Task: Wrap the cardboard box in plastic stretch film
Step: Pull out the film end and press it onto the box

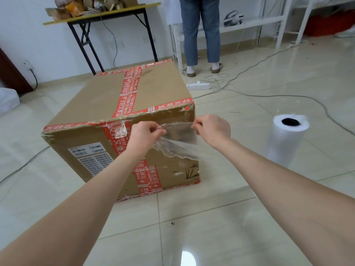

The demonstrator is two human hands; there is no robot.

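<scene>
the cardboard box (107,96) sits on the tiled floor (211,217) right in front of me, one corner turned toward me, crossed with red printed tape (127,96) and carrying a white label (92,156) on its near side. in front of that near side, by the upper right corner, i hold a loose piece of clear stretch film (178,139) spread between my 2 hands. my left hand (144,135) pinches its left edge with curled fingers and my right hand (213,129) pinches its right edge; the rest hangs crumpled below. the film roll (284,143) stands upright on the floor to the right of the box, apart from it. beyond the box lie a white power strip (198,85) and cables, a person (200,31) stands at a white rack (259,22), and a cluttered tabletop (101,15) stands by the wall.
</scene>
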